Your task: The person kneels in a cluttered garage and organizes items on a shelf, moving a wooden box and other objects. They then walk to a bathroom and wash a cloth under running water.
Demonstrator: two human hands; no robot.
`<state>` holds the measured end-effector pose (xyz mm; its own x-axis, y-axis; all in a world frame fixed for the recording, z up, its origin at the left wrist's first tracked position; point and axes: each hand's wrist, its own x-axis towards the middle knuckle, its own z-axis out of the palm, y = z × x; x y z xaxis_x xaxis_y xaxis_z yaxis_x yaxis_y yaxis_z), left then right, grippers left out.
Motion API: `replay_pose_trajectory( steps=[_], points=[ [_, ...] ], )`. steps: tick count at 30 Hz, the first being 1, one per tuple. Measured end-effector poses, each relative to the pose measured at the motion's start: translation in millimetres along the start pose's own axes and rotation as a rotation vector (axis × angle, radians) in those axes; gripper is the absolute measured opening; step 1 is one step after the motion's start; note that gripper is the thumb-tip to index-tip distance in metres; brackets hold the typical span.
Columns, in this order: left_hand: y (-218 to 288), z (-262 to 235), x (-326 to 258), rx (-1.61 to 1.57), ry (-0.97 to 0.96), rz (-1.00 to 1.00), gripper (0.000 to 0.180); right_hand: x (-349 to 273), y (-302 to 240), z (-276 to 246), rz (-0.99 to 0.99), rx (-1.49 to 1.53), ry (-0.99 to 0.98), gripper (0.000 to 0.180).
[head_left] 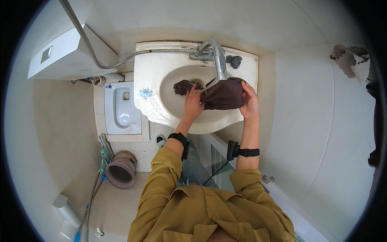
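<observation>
A dark brown cloth is spread between my two hands under the spout of the chrome faucet, over the white sink. My right hand grips its right edge, with the fingers closed around the fabric. At the cloth's left edge, my left hand is closed, its fingertips reaching toward the drain; part of its grip is hidden. A bunched dark piece of fabric lies in the basin just beyond my left fingers. Whether it joins the spread cloth I cannot tell.
A dark scouring pad sits on the sink's back right ledge. A metal hose runs left from the faucet. Left of the sink are a squat toilet, a white cistern and a bucket. Cloths hang at the right.
</observation>
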<state>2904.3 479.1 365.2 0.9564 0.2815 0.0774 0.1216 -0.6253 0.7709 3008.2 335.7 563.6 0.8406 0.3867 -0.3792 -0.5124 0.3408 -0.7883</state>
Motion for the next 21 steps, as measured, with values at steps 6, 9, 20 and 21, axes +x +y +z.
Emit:
replay_pose_trajectory(
  steps=[6,9,20,21],
  points=[
    [4,-54,-10,-0.284,-0.123,-0.31,0.036,19,8,-25,-0.071,-0.249,0.191,0.017],
    [7,-74,-9,-0.336,-0.049,-0.303,0.038,30,33,-39,-0.1,-0.406,0.252,0.015],
    [13,-60,-41,-0.628,-0.047,-0.332,0.034,44,170,-65,0.096,-1.09,0.156,0.077],
    [5,-57,-44,-0.398,-0.059,-0.307,0.033,50,186,-73,0.103,-1.041,0.085,0.08]
  ],
)
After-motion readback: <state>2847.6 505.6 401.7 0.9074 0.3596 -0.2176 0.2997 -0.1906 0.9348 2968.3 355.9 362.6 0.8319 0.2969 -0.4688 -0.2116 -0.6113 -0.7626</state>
